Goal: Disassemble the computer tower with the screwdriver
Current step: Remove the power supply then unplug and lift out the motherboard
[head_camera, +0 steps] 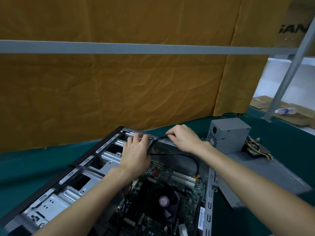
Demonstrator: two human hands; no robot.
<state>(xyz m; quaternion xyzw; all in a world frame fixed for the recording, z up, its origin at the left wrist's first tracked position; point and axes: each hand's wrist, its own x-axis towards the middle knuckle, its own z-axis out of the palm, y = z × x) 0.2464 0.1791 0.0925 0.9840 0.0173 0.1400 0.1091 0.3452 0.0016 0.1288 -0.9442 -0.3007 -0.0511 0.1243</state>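
Observation:
The open computer tower [71, 193] lies on its side on the green table, its motherboard [192, 193] and round cooler fan [164, 201] exposed. A black cable [196, 159] loops from a connector on the board up to the case's far rim. My right hand [183, 139] pinches that cable at the far rim. My left hand [136, 154] reaches into the far end of the case, its fingers spread against the metal and the cable passing by its fingers. No screwdriver is in view.
A grey power supply [230, 133] with its bundle of wires [257, 149] sits to the right on the removed side panel [265, 176]. An orange cloth [119, 92] hangs close behind the table. A plastic bottle [286, 111] lies far right beside a slanted metal post [289, 68].

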